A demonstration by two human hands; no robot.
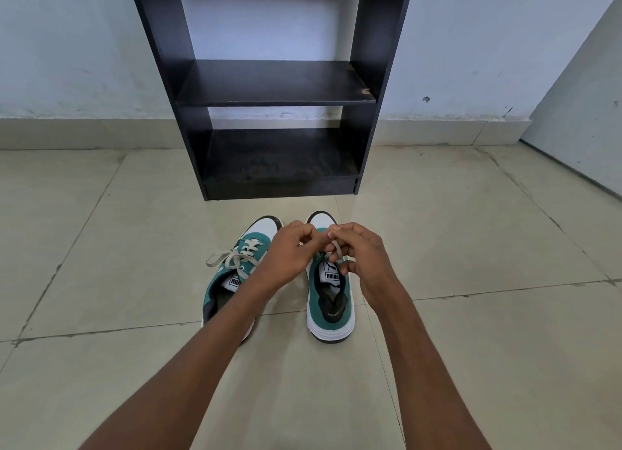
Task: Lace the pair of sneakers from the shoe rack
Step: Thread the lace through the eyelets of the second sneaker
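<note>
I saw a beige tiled floor (471, 315) meeting a pale wall (84, 46). A black rack (279, 83) stood against it, its shelves bare. Just before it sat two green sneakers: the left sneaker (235, 271) laced and tied, the right sneaker (331, 298) beneath my hands. My left hand (286, 253) and right hand (361, 254) both pinched its lace (337, 249).

Readable: "PUMA" in black on the white tongue label of the right sneaker (331, 295), just under the fingers of the right hand (360, 253), seen upside down, with a leaping-cat logo above it. Same "PUMA" on the tongue label of the left sneaker (232, 281), partly covered beneath the left wrist. Heel-pad print too blurred to read.
</note>
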